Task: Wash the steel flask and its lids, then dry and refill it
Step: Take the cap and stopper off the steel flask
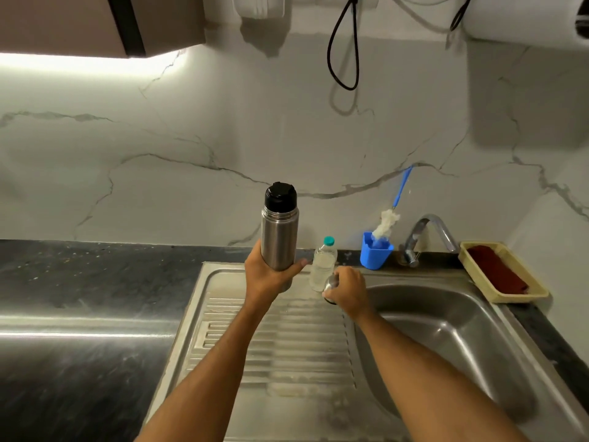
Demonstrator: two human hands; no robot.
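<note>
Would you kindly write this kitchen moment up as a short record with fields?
left hand: grips the steel flask upright above the drainboard
inner lid: black, on the flask
right hand: holds the steel cap
water bottle: stands between the hands
brush: in the blue holder
tap: no water seen
tray: holds a red cloth

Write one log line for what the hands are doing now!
left hand: holds steel flask upright | black inner lid: on | right hand: holds steel outer lid | tap: dry
</note>
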